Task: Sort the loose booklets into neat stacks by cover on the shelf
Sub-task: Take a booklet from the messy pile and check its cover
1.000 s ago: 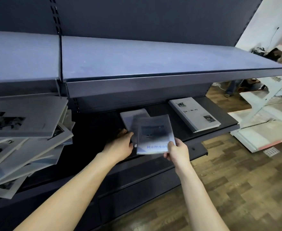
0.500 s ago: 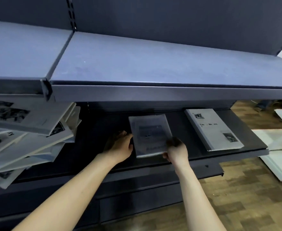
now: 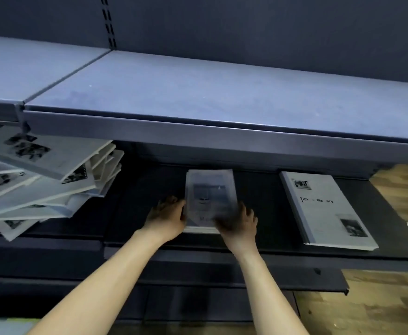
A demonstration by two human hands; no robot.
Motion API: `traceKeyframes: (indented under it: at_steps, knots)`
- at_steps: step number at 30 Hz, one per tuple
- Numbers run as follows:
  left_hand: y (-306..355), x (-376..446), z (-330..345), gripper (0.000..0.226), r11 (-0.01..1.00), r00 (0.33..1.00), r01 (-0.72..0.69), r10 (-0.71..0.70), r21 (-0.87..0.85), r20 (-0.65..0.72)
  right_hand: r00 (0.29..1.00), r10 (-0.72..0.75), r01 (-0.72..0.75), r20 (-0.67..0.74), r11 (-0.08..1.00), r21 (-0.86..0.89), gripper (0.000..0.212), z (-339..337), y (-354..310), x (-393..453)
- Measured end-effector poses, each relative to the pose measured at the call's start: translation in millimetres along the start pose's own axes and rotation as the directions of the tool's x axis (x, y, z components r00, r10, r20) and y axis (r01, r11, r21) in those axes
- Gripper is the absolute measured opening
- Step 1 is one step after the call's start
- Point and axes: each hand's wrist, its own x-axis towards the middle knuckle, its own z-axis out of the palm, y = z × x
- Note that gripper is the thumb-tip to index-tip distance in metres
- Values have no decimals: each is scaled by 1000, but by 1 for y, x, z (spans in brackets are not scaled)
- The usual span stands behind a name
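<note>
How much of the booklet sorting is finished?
Partly done. One neat stack with the "Time Memory" cover already lies on the lower shelf. Both hands, left hand and right hand, press the sides of a middle stack, squaring it up. A messy pile of loose booklets on the left is not yet sorted.

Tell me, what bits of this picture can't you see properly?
- Head view: cover of the middle stack is motion-blurred; its title can't be read.
- Left hand and right hand are blurred, so the grip is unclear.
- Messy pile is cut by the left edge.
- Lower shelf's back is hidden under the upper shelf.
</note>
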Motion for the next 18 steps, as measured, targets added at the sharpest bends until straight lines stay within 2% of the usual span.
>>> traceKeyframes:
  at_steps: [2, 4, 12, 18]
  knots:
    - [3, 0, 0, 34, 1000, 1000, 13, -13, -6, -1, 1000, -18, 18, 5, 999, 45, 95, 2, -1, 0]
    - [5, 0, 0, 35, 1000, 1000, 17, -17, -15, 0, 998, -61, 59, 14, 988, 141, 84, 6, -1, -2]
    - [10, -2, 2, 41, 997, 997, 75, -75, -5, 3, 994, -84, 96, -70, 977, 191, 66, 19, 7, -12]
    - [9, -14, 2, 43, 994, 994, 111, -111, 13, 9, 995, -88, 97, -55, 979, 178, 75, 16, 5, -11]
